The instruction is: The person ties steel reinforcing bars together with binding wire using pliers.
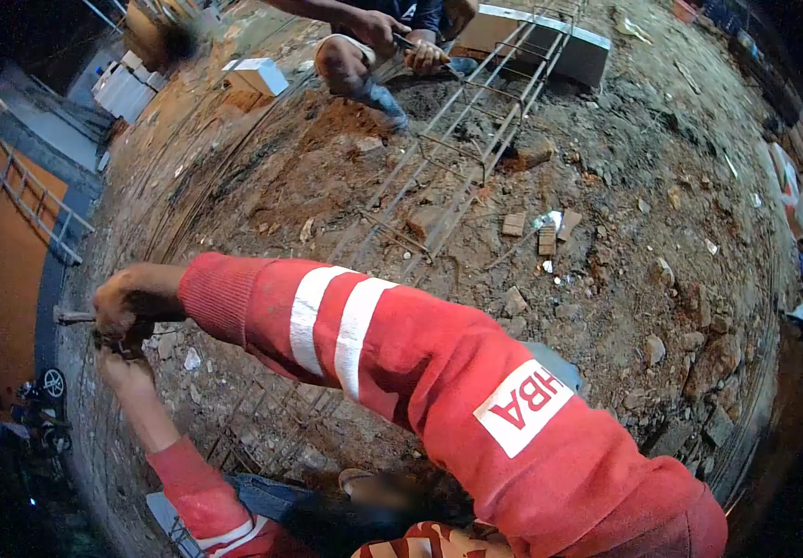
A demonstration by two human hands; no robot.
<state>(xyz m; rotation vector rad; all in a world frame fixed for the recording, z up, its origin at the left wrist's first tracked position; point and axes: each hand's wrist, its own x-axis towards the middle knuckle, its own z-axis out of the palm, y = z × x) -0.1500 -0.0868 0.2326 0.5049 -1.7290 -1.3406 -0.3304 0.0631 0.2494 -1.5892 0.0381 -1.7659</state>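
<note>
My right hand [125,298] reaches across to the far left, its fingers curled closed. A short greyish bar-like piece [74,317] sticks out to the left beside it; I cannot make out its kind. Just below, touching or nearly touching it, is my left hand [125,365], with fingers bent up in shadow against the right hand. What lies between the two hands is hidden. The long rebar cage [439,167] slants over the ground beyond my red right sleeve [420,344].
A co-worker crouches at the top, with both hands [411,46] around a tool at the cage's side. White-topped blocks [564,51] support its far end. Broken bricks [547,240] and stones litter the rough soil. A ladder [39,200] leans at left near a motorcycle [43,400].
</note>
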